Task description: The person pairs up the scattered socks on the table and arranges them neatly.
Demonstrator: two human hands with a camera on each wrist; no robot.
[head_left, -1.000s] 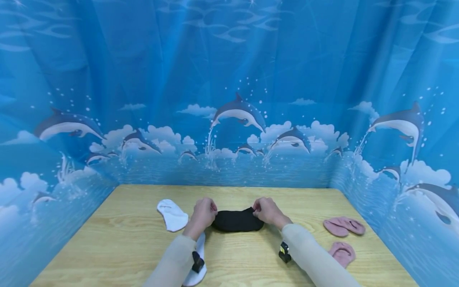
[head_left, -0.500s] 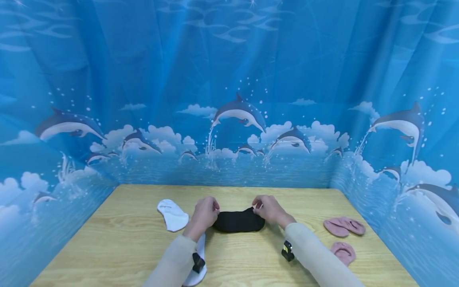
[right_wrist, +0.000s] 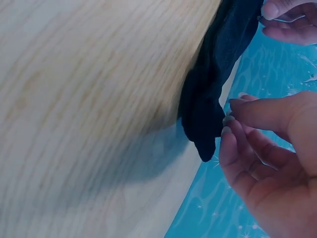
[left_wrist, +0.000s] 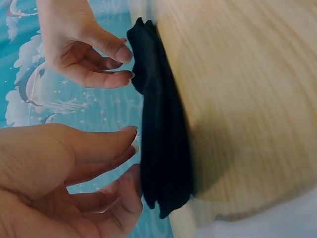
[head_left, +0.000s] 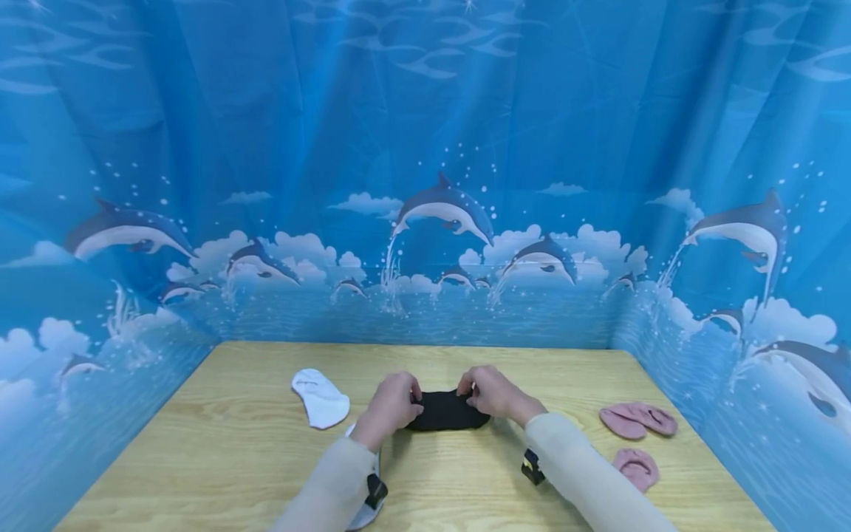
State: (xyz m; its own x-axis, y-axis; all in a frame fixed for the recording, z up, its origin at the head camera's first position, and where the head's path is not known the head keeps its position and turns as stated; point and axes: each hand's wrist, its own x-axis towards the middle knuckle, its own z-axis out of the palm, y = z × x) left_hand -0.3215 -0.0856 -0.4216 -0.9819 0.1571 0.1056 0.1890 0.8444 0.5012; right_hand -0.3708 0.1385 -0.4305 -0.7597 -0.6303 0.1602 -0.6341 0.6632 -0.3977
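a black sock (head_left: 447,414) sits mid-span on a wooden table (head_left: 219,443) — the left hand (head_left: 391,403), fingers parted, touches its edge; whether the right hand (head_left: 493,391) pinches it cannot be told. likely light, soft and limp — best taken at both upper corners.

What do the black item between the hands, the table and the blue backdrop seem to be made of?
The black item looks like soft matte fabric: it creases and folds; fibre unclear. The table seems smooth wood or laminate: streaky grain shows. The blue backdrop is probably thin printed cloth or plastic, slightly glossy, hanging in folds.
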